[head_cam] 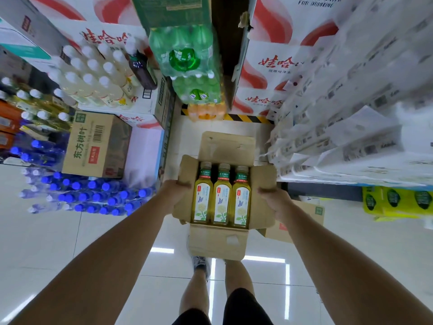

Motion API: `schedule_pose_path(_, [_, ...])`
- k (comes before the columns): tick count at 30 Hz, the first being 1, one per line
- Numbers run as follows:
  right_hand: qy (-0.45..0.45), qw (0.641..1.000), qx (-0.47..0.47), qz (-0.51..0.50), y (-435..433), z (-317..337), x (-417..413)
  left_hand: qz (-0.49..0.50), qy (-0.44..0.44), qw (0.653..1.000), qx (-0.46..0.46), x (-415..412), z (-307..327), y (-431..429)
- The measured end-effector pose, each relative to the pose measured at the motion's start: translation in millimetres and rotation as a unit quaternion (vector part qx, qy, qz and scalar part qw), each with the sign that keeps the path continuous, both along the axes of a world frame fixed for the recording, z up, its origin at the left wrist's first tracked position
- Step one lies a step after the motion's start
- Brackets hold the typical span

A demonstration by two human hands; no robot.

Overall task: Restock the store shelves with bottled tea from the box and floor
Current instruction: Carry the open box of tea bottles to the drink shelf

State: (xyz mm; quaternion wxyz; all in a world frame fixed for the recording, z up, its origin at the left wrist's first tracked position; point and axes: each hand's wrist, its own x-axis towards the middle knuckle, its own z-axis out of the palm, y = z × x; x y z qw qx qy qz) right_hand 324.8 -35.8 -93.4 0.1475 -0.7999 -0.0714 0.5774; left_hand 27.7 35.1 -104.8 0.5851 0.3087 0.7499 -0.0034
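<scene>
An open brown cardboard box (219, 242) hangs above the floor between my hands. Three bottles of yellow-green tea (221, 200) lie side by side in it, caps pointing away from me. My left hand (174, 191) grips the box's left flap and side. My right hand (275, 200) grips the right flap and side. A second, closed box (93, 146) with the same tea brand printing stands on the left.
Packs of blue-capped water bottles (93, 195) lie on the floor at left. White-capped bottles (93, 73) and red-and-white cartons (262, 73) are stacked ahead. Green bottle packs (187, 62) stand in the middle. White wrapped packs (351, 113) fill the right. My legs are below the box.
</scene>
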Motion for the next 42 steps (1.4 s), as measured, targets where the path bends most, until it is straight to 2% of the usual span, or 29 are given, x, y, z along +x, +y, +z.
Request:
schedule_pose_path(3, [-0.014, 1.000, -0.007, -0.009, -2.0, -2.7, 4.2, -0.039, 0.031, 0.999, 0.001, -2.3, -3.0, -1.5])
schedule_pose_path(7, [-0.068, 0.997, -0.020, -0.039, -1.8, -1.9, -1.0, -0.105, 0.107, 0.987, 0.057, 3.7, 1.4, -5.0])
schedule_pose_path(10, [-0.082, 0.994, -0.028, -0.069, -6.8, -0.5, -6.2, -0.033, 0.126, 0.990, 0.061, 6.1, 3.2, -15.4])
schedule_pose_path(14, [-0.068, 0.991, -0.023, -0.113, -13.9, 8.5, -12.4, 0.051, 0.081, 0.995, 0.043, -7.6, 1.1, -42.1])
schedule_pose_path(20, [-0.017, 0.996, 0.017, -0.088, -0.3, 40.9, -32.2, 0.154, 0.068, 0.985, 0.029, -42.7, 21.0, -66.9])
schedule_pose_path(25, [-0.021, 0.999, 0.040, -0.004, 3.9, 75.2, -70.8, 0.217, 0.079, 0.971, 0.062, -76.5, 61.9, -109.0])
schedule_pose_path(28, [-0.102, 0.984, 0.040, 0.138, 10.6, 108.9, -117.8, 0.270, 0.088, 0.957, 0.062, -110.1, 90.3, -144.1])
schedule_pose_path(30, [-0.125, 0.967, 0.060, 0.216, 12.7, 130.7, -154.5, 0.308, 0.096, 0.944, 0.067, -137.8, 108.2, -168.6])
schedule_pose_path(36, [-0.070, 0.934, 0.109, 0.333, -6.7, 172.6, -282.6, 0.412, 0.112, 0.899, 0.099, -232.1, 156.2, -254.1])
schedule_pose_path(39, [-0.082, 0.928, 0.130, 0.340, -29.4, 181.9, -358.9, 0.451, 0.106, 0.877, 0.129, -285.3, 170.3, -302.3])
schedule_pose_path(42, [-0.058, 0.916, 0.139, 0.372, -58.6, 186.0, -436.2, 0.481, 0.115, 0.857, 0.146, -343.4, 180.6, -349.1])
